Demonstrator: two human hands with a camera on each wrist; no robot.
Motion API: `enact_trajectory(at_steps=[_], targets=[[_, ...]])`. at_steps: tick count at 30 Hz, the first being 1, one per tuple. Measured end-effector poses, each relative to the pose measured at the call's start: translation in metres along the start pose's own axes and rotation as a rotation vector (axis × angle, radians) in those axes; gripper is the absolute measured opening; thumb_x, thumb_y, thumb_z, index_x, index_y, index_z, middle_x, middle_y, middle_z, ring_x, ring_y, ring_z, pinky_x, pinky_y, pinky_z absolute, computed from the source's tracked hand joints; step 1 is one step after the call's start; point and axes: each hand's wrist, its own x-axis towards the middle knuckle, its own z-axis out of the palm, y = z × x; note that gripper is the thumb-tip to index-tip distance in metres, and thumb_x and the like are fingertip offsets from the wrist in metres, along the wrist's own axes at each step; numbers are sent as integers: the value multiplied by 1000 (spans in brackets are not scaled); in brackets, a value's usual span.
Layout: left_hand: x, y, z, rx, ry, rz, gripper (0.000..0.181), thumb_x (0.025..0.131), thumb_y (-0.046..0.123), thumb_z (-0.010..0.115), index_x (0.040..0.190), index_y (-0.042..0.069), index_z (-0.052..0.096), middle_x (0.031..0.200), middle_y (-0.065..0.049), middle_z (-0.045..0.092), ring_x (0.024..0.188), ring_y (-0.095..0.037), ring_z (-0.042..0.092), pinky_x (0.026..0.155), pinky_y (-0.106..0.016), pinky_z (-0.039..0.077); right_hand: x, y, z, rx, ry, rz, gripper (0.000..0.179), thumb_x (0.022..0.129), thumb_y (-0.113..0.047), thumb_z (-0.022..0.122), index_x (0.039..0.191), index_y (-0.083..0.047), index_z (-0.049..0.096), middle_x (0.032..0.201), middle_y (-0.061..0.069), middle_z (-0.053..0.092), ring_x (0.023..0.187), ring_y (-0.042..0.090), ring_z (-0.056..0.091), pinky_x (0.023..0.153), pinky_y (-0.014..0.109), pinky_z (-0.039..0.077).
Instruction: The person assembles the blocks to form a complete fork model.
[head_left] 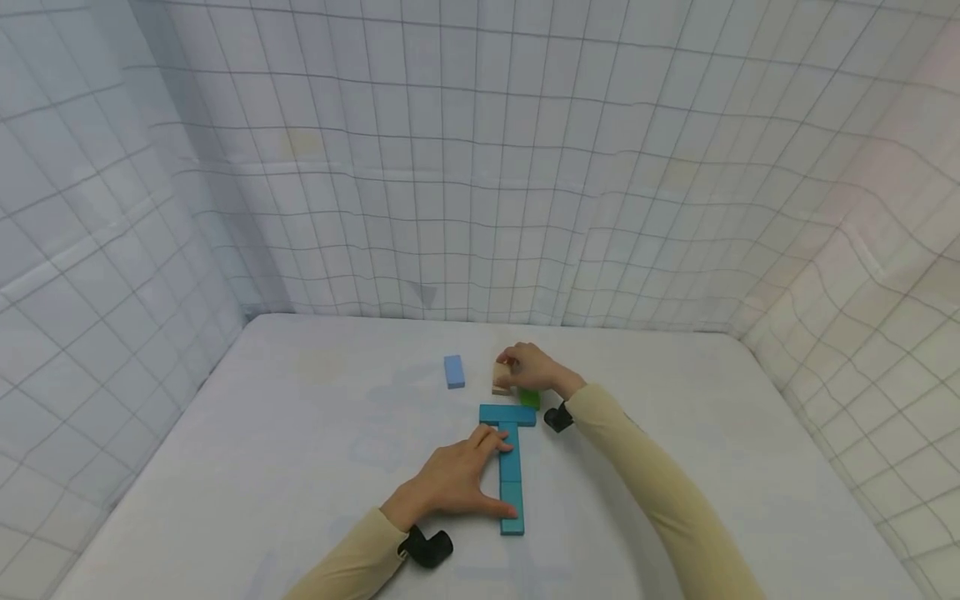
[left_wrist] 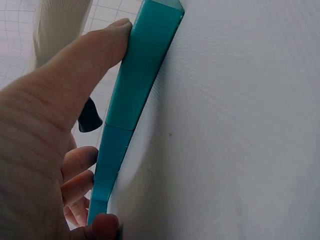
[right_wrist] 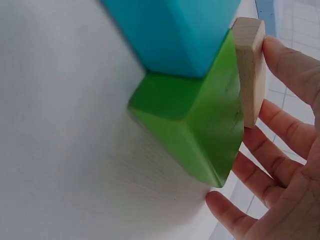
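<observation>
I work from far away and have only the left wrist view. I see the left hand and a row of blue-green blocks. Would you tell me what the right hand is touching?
Observer: The right hand has its thumb and forefinger on a small wooden block.

Operator: Thank you, this is hidden from me. Is there also some block which no hand is touching and which lies to the left of that one?

Observer: Yes. In the head view, a light blue block sits to the left of the wooden one, with a gap between them.
</observation>
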Motion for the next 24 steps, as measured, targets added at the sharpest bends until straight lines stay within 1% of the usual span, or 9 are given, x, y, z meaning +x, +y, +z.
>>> enact_trajectory(at_steps=[3,9,13,18,24], targets=[[1,0,1,1,6,0,87,67,78,62,133,24,45,133,2,38,97,-14,56,65,-27,46,-1,2,0,12,21,-33,42,89,-27,68,118,3,61,107,14,58,100,28,52,87,39,42],[2,-1,2,0,3,-1,88,67,79,61,133,24,45,133,2,38,97,-14,56,64,-26,46,-3,10,2,50,25,-59,41,88,-26,70,117,2,62,106,11,59,100,25,53,87,37,42],[1,-1,1,-2,7,-1,87,67,79,61,132,24,46,133,2,39,98,-15,56,65,-27,47,-5,12,2,67,22,-94,41,87,-26,71,117,1,63,105,9,60,98,24,53,86,36,43],[1,-1,0,-4,8,-3,87,67,79,61,133,24,46,133,1,39,99,-15,56,66,-28,47,-9,10,1,81,19,-103,40,87,-26,72,117,0,64,107,9,60,100,23,52,86,36,43],[1,-1,0,-5,3,-2,86,67,78,62,132,24,46,132,2,39,95,-13,56,64,-25,46,-13,9,3,123,19,-94,40,86,-24,72,118,0,64,107,8,60,100,23,53,87,38,44]])
